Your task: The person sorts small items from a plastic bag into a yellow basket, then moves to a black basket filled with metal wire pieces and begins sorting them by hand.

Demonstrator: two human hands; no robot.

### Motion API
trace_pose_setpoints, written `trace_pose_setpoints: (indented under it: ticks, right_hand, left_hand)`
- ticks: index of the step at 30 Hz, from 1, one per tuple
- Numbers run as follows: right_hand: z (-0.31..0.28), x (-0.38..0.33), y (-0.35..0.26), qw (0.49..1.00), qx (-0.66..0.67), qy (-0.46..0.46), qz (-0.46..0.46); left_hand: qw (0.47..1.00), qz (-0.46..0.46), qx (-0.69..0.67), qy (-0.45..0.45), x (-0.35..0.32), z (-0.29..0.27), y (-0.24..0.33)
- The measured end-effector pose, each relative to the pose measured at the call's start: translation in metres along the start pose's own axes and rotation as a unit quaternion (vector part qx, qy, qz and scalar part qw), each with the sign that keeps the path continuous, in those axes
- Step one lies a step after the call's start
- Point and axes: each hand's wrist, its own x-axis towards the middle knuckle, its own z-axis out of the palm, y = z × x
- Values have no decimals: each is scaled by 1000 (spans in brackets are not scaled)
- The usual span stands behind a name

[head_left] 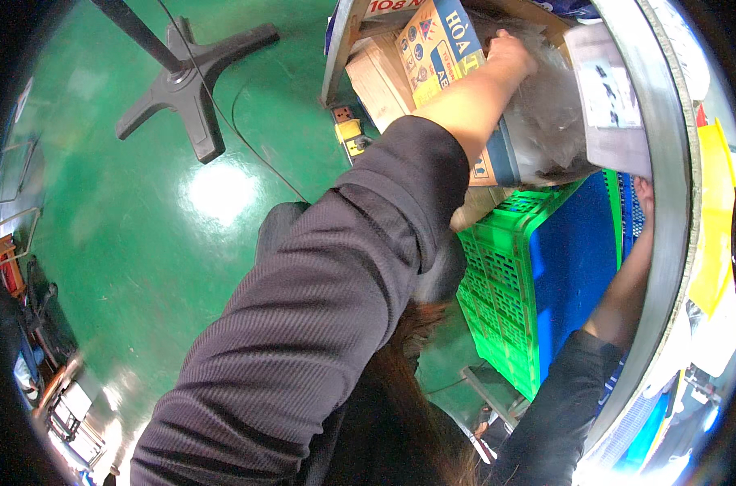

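My left arm, in a dark ribbed sleeve, stretches up to a printed cardboard box (437,49). My left hand (511,53) is closed on a clear plastic bag (544,121) at the box's opening; its fingertips are partly hidden. Lower right, my right hand (643,197) is by the blue mesh crate (629,215), just below a grey panel with a white paper label (615,93). Its fingers look curled, and what they hold is hidden. Beneath the box, a green crate (497,283) stands beside a solid blue surface (574,259).
A curved metal table edge (677,243) runs down the right side. Yellow material (712,219) hangs beyond it. On the green floor (262,154) stand a black star-shaped stand base (177,89), a thin cable and a yellow-and-black power socket block (350,134).
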Motion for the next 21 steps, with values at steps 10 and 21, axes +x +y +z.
trace_pose_setpoints:
  ticks: [10,21]
  right_hand:
    - [110,-71,43,976,-162,7,144]
    - [167,-88,65,939,-291,6,184]
  left_hand:
    - [780,102,-381,485,-7,-6,1]
    - [900,55,117,415,-20,36,-3]
